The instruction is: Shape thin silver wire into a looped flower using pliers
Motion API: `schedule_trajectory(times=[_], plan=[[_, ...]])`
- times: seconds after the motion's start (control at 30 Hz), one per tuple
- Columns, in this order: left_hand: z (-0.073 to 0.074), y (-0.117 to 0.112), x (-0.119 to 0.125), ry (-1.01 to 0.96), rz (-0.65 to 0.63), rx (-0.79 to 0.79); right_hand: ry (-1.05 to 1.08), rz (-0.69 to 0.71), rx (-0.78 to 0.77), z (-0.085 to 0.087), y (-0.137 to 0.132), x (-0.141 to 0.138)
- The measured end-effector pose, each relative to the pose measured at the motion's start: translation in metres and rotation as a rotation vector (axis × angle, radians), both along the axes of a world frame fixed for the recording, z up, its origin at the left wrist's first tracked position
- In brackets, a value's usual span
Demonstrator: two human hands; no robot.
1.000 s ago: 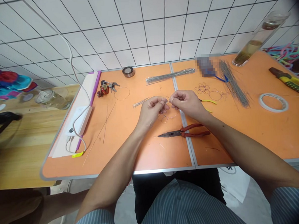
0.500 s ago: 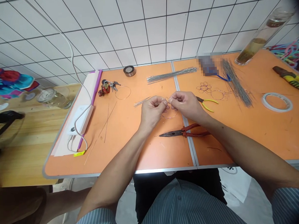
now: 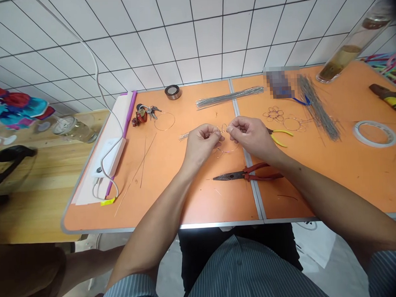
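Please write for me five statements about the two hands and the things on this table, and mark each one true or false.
1. The left hand and the right hand both have their fingertips at a thin wire. True.
2. The red-handled pliers are gripped in the right hand. False: the red-handled pliers lie on the orange table.
3. The dark tape roll is farther left in the picture than the white ring. True.
4. The keys lie to the right of the yellow-handled pliers. False: the keys lie to the left of the yellow-handled pliers.
5. The person wears striped sleeves. True.
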State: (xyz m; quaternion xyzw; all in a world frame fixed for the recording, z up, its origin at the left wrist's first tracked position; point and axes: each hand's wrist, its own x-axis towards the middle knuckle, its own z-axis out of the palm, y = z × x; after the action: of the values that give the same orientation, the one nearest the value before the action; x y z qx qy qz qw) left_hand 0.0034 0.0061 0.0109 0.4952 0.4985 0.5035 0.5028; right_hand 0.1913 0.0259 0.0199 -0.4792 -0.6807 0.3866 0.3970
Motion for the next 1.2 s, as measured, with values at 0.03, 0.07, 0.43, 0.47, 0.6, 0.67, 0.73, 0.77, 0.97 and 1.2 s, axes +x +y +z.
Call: schedule_trajectory(times=[0.03, 0.07, 0.43, 0.47, 0.6, 0.67, 0.73, 0.77, 0.97, 1.2], plan=[[-0.0013, 0.0003, 0.0002, 0.003, -0.002, 0.01, 0.001, 0.006, 0.001, -0.0006, -0.0001, -0.0001], [-0.0026, 0.0006, 0.0004, 0.007, -0.004, 0.023, 0.005, 0.014, 0.002, -0.0011, -0.0002, -0.0003], [-0.0088, 0.0015, -0.0001, 0.001, 0.003, 0.075, 0.054, 0.078, -0.031, -0.001, 0.0003, -0.0004], [-0.0081, 0.0013, 0.0003, -0.006, -0.003, 0.073, 0.061, 0.078, -0.032, -0.0002, 0.0001, -0.0007], [-0.0037, -0.0006, 0.0027, -0.018, -0.021, 0.04, 0.079, 0.062, -0.031, 0.003, -0.0009, -0.0023], [-0.0021, -0.0013, 0.004, -0.026, -0.022, 0.029, 0.084, 0.06, -0.036, 0.0036, -0.0008, -0.0023], [-0.0018, -0.0015, 0.0049, -0.025, -0.025, 0.025, 0.087, 0.071, -0.04, 0.0033, -0.0002, -0.0018], [-0.0021, -0.0014, 0.0051, -0.022, -0.024, 0.024, 0.09, 0.078, -0.042, 0.0029, 0.0001, -0.0014], [-0.0036, -0.0008, 0.0031, -0.043, -0.004, 0.013, 0.088, 0.101, -0.067, 0.0008, 0.0018, 0.0004], [-0.0005, -0.0018, 0.0022, -0.079, -0.029, -0.04, 0.074, 0.064, -0.103, -0.0022, 0.0036, -0.0003]])
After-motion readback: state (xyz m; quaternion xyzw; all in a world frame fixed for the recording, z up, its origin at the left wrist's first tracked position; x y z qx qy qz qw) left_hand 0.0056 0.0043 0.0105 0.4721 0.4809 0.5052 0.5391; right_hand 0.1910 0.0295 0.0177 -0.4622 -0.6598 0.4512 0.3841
